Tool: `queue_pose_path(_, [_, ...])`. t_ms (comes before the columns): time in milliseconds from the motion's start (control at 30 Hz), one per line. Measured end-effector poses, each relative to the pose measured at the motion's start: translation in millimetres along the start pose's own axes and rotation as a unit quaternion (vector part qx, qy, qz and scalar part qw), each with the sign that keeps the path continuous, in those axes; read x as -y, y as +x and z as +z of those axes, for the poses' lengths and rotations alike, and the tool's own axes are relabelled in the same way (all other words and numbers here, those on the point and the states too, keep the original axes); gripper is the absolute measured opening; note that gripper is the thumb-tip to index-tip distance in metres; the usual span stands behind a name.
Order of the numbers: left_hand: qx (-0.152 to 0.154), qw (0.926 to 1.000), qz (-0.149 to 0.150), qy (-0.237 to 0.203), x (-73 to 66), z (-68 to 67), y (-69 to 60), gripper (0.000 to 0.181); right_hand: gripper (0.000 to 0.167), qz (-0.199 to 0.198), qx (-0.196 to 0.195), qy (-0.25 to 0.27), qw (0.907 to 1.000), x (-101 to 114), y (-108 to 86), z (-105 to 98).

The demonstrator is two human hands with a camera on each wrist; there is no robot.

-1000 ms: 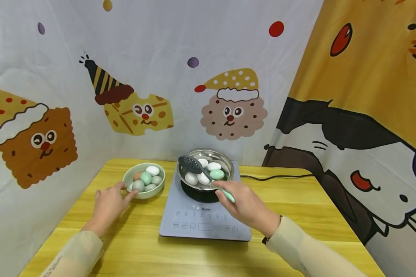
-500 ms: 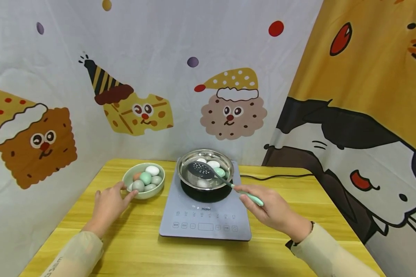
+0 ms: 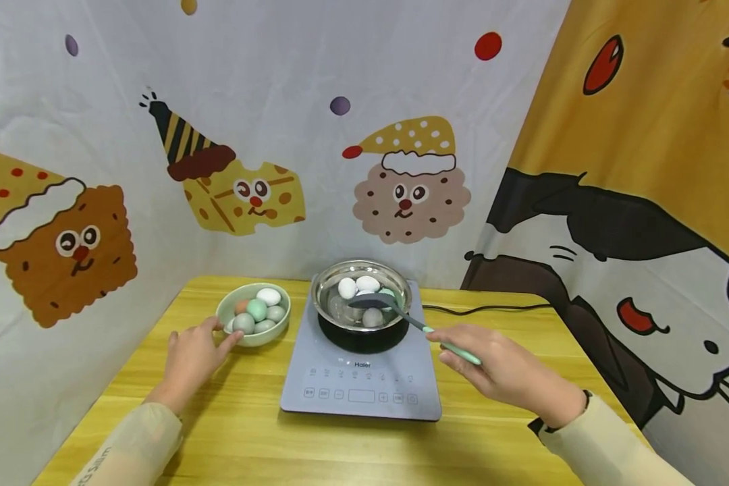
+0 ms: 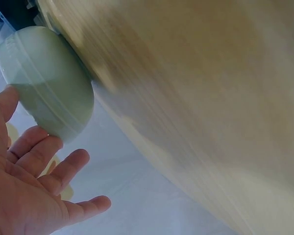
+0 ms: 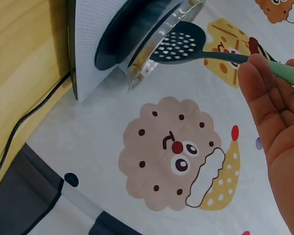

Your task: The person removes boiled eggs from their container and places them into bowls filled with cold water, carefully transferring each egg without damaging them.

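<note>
Here, fingers of the right hand pinch a dark, mint-handled perforated skimmer over a round metal pan; the left hand, fingers spread, touches a pale-green bowl.

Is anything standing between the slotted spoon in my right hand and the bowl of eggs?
Only the rim of the steel pan, left of the slotted spoon, and the rim of the bowl. I see nothing else between; your left hand touches the bowl's near-left side.
</note>
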State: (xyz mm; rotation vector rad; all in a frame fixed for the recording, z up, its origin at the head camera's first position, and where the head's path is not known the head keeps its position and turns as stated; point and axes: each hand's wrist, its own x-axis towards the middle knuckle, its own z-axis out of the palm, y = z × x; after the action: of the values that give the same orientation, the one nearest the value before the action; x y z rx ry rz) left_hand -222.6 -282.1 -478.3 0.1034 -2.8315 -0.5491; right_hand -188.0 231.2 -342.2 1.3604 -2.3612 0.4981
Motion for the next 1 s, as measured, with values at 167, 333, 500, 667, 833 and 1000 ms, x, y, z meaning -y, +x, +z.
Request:
queue_pose_path(167, [0.003,1.0000,-0.003,-0.002,1.0,-0.1,0.4,0.055,0.032,0.060,0.017,0.040,0.9973,-3,-4.0,-2])
queue_pose_path(333, [0.004,1.0000,-0.002,0.002,1.2,0.8,0.5,0.055,0.037,0.063,-0.001,0.082,0.9946,-7,-8.0,2])
queue_pose_path(500, [0.001,1.0000,-0.001,0.004,0.6,1.6,0.9,0.055,0.036,0.094,-0.023,0.164,0.9816,-9,-9.0,8])
queue_pose_path(667, [-0.006,1.0000,-0.001,0.004,1.3,1.7,-0.3,0.055,0.030,0.194,-0.061,0.282,0.9377,-17,-2.6,23])
queue_pose_path(833, [-0.010,0.9999,-0.002,0.004,1.0,3.7,-1.4,0.056,0.047,0.292,-0.134,0.409,0.8541,-29,7.4,41])
queue_pose_path(1000, [-0.011,0.9999,-0.006,0.003,-0.7,4.0,-0.9,0.056,0.056,0.349,-0.187,0.464,0.7925,-29,15.4,51])
